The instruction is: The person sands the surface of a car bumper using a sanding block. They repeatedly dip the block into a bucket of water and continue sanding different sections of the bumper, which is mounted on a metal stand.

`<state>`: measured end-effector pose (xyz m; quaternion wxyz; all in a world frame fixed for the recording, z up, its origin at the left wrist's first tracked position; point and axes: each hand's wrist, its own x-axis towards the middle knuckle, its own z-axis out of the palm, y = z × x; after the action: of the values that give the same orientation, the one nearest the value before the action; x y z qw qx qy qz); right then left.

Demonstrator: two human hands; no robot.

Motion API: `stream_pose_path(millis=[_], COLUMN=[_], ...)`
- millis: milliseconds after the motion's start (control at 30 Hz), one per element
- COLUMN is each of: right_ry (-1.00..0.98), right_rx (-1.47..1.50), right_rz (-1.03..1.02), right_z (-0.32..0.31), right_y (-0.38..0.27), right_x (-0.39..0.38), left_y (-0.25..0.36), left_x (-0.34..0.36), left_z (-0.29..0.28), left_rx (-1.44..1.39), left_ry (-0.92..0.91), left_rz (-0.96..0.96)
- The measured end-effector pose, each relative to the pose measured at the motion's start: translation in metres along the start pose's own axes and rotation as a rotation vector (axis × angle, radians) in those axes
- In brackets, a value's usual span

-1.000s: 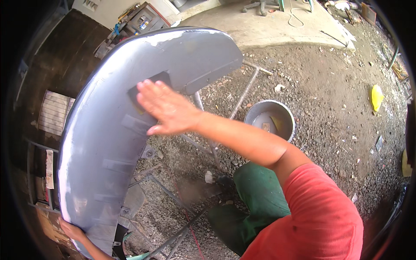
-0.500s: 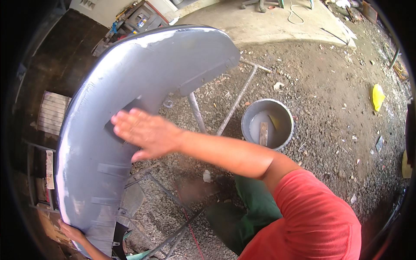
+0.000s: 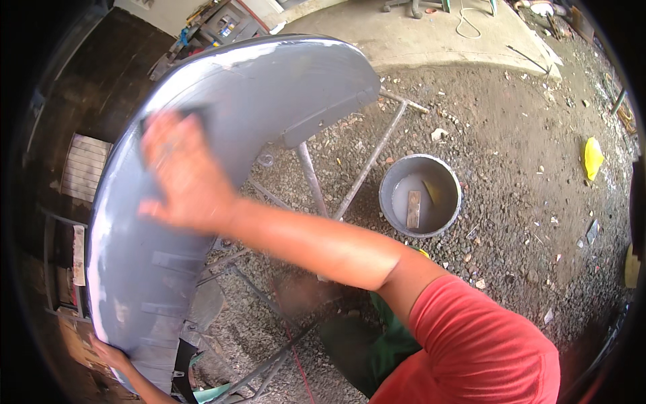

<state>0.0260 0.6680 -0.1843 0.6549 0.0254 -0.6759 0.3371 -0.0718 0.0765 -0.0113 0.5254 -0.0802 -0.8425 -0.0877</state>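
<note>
A long curved grey panel that looks like a car bumper [image 3: 269,87] fills the left side, with whitish patches along its outer edge. My right hand [image 3: 185,168], smeared by motion, presses fairly flat on its upper face. Beneath the fingers a dark sheet like sandpaper [image 3: 202,116] shows at their edges. At the lower left, my left hand [image 3: 111,354] rests at the bumper's outer edge, its fingers partly curled over the rim.
A metal-pipe stand [image 3: 377,155] sits under the bumper. To the right, a grey bucket [image 3: 452,215] holds cloudy water and a small flat bar. Gravel surrounds it, with a yellow scrap [image 3: 593,159] farther right. A concrete slab [image 3: 431,44] lies beyond.
My right hand has slid up and left across the bumper with the dark sheet, toward its outer edge. My left hand stays in place. The view has shifted slightly.
</note>
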Motion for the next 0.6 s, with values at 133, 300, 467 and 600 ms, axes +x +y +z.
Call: stream_pose_path(millis=[133,300,467,600], right_ry=[-0.141,-0.064,0.184,0.381], right_rx=[-0.054,-0.289,-0.317,-0.344], right_rz=[-0.422,-0.02,0.511,0.725], right_z=[0.0,-0.072,-0.12,-0.136], right_y=[0.022,0.146,0.254,0.283], right_x=[0.001,-0.038,-0.093,-0.109], left_y=[-0.002,-0.014,-0.001,0.014], left_x=[0.004,0.001,0.003,-0.008], left_z=[0.014,-0.01,0.004,0.007], left_rx=[-0.032,-0.009,-0.027,-0.038], left_ry=[0.01,0.019,0.013,0.015], left_rz=[0.005,-0.015,-0.013,-0.056])
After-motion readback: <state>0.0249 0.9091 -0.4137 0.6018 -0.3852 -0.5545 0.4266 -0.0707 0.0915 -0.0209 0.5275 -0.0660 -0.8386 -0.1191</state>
